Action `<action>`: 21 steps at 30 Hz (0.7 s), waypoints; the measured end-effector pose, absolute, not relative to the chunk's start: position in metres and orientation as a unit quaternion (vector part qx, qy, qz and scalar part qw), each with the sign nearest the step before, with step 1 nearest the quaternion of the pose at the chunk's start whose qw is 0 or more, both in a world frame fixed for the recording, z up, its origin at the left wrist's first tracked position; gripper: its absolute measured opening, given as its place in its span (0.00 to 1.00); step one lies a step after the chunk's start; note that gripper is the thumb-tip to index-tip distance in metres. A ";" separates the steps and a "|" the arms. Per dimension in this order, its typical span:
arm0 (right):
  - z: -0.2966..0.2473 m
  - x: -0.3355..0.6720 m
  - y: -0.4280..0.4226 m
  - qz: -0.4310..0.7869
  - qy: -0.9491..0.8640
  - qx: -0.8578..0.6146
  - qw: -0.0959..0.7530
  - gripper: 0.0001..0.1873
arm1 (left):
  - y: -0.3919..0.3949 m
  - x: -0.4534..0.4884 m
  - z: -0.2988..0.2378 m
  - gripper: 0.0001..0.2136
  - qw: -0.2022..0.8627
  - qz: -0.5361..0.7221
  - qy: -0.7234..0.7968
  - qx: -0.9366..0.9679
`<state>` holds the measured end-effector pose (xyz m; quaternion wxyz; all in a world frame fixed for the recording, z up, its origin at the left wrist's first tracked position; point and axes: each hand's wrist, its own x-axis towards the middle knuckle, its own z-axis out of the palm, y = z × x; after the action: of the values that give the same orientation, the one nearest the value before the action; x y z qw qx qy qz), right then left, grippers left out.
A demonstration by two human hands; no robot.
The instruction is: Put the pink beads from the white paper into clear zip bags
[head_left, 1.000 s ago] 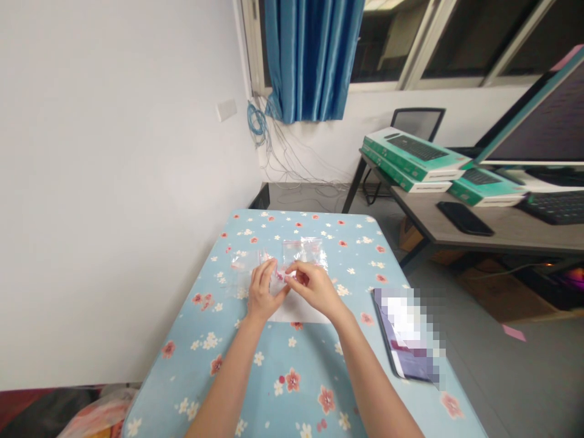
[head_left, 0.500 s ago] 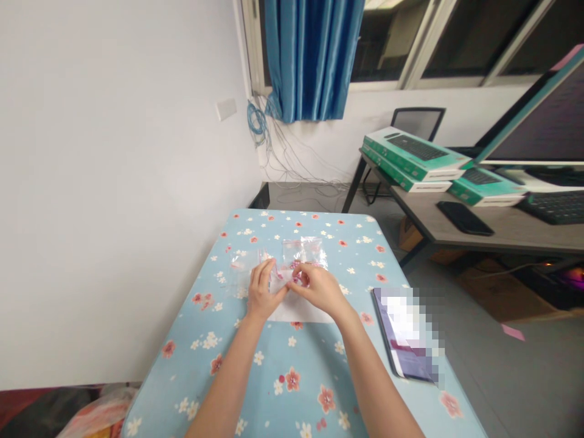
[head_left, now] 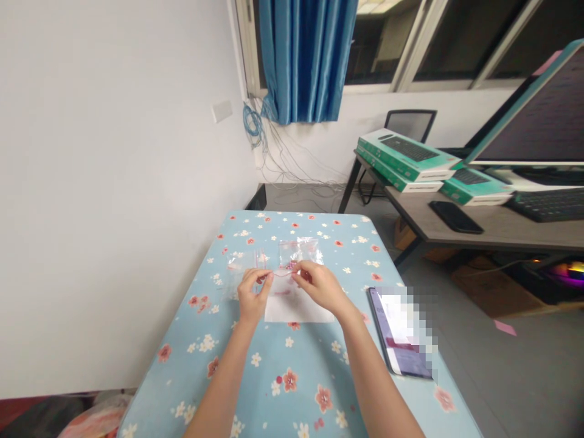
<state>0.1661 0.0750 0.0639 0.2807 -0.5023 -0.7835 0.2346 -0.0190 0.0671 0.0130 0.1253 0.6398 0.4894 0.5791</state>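
- String, thin and pink, spans the gap between the two hands, sagging slightly above a white sheet of paper.
- Left hand: thumb and fingers pinched together on the string's left end.
- Right hand: fingers pinched on its other end, the rest curled in toward the palm.
- The paper lies flat on the table, whose blue surface is printed with red and white flowers.
- One clear zip bag lies just beyond the right hand, with small pinkish bits near its lower edge, too blurred to identify.
- Another transparent bag lies beyond the left hand.
- A smartphone with a lit, partly pixelated screen rests near the table's right edge.
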 end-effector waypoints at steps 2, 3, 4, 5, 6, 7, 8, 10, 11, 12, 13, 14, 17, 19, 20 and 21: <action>0.065 0.168 0.075 0.240 -0.780 -0.505 0.280 0.06 | 0.068 -0.019 0.013 0.08 0.157 0.583 0.494 0.626; 0.066 0.168 0.075 0.241 -0.779 -0.507 0.280 0.06 | 0.068 -0.019 0.013 0.08 0.164 0.581 0.499 0.622; 0.066 0.168 0.075 0.241 -0.779 -0.508 0.280 0.06 | 0.068 -0.019 0.013 0.08 0.165 0.575 0.507 0.621; 0.066 0.169 0.075 0.238 -0.779 -0.508 0.279 0.06 | 0.067 -0.019 0.013 0.08 0.159 0.568 0.515 0.622; 0.066 0.169 0.075 0.235 -0.781 -0.507 0.278 0.06 | 0.067 -0.019 0.014 0.08 0.151 0.560 0.523 0.624; 0.067 0.169 0.074 0.230 -0.783 -0.507 0.277 0.06 | 0.066 -0.018 0.015 0.09 0.140 0.554 0.529 0.627; 0.067 0.169 0.074 0.225 -0.785 -0.507 0.276 0.06 | 0.065 -0.017 0.017 0.09 0.131 0.549 0.534 0.630; 0.068 0.170 0.074 0.218 -0.783 -0.512 0.278 0.06 | 0.063 -0.016 0.019 0.09 0.125 0.549 0.535 0.630; 0.068 0.170 0.074 0.217 -0.781 -0.514 0.282 0.06 | 0.062 -0.015 0.019 0.09 0.130 0.553 0.534 0.627; 0.068 0.171 0.074 0.218 -0.777 -0.514 0.289 0.06 | 0.062 -0.014 0.020 0.09 0.140 0.558 0.530 0.623; 0.069 0.172 0.074 0.223 -0.774 -0.512 0.298 0.06 | 0.061 -0.013 0.020 0.09 0.159 0.563 0.525 0.619; 0.070 0.172 0.074 0.229 -0.772 -0.508 0.306 0.06 | 0.061 -0.013 0.019 0.08 0.184 0.566 0.518 0.614; 0.071 0.174 0.073 0.247 -0.772 -0.492 0.317 0.06 | 0.062 -0.012 0.018 0.07 0.265 0.566 0.494 0.605; 0.072 0.173 0.072 0.258 -0.778 -0.478 0.315 0.06 | 0.062 -0.013 0.017 0.07 0.297 0.566 0.483 0.599; 0.071 0.173 0.072 0.263 -0.784 -0.467 0.314 0.06 | 0.063 -0.013 0.017 0.08 0.307 0.567 0.479 0.596; 0.071 0.172 0.072 0.267 -0.790 -0.454 0.314 0.06 | 0.063 -0.013 0.017 0.08 0.313 0.567 0.477 0.594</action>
<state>0.1719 0.0722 0.0708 0.3140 -0.4537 -0.7902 0.2668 -0.0126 0.0626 0.0170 0.3132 0.5937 0.4771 0.5673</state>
